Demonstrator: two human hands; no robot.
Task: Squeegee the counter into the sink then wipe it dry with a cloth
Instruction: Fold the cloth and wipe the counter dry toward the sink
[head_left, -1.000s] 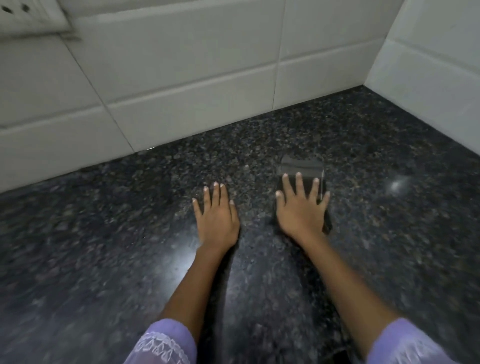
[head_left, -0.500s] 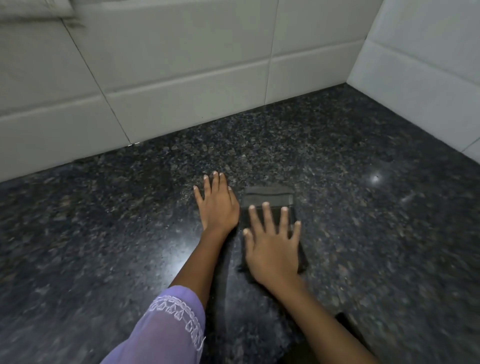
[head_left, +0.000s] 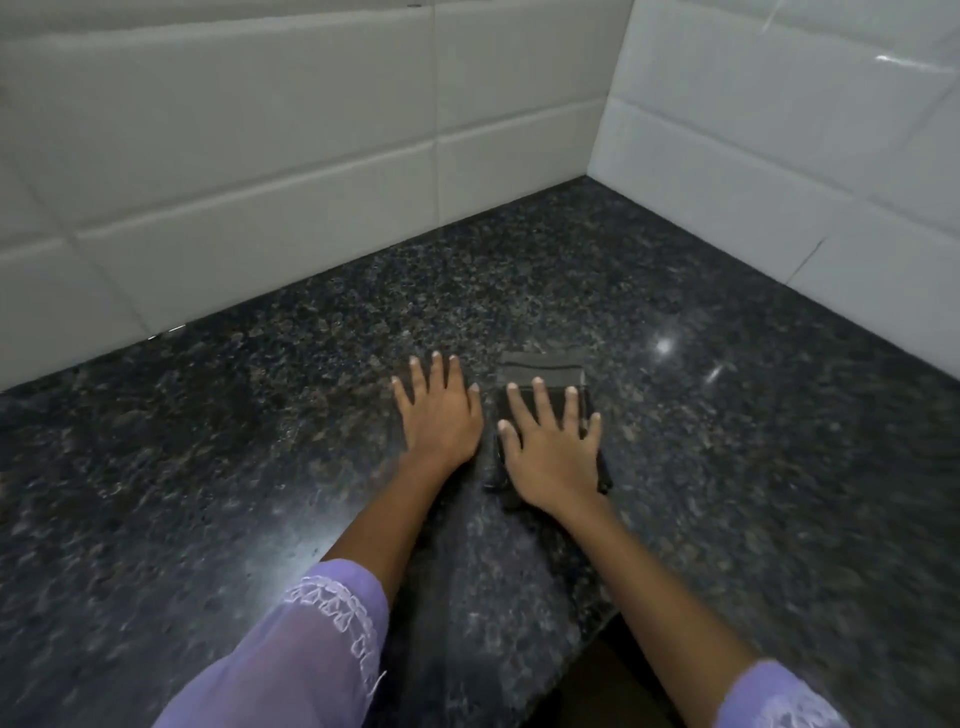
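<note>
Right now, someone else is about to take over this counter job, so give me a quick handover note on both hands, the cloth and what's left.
Left hand: flat and open on the bare counter, holding nothing.
Right hand: palm down, fingers spread, pressing the folded dark cloth onto the granite beside the left hand.
No squeegee or sink in view, so whether squeegeeing is finished cannot be judged.
Wiping is under way in the middle of the counter. Likely left: the strip along the tiled wall and the far right corner.

black granite counter speckled with grey and brown flecks, plain white glossy wall tiles, dark charcoal folded cloth, lilac see-through sleeves with white embroidered cuff trim
</note>
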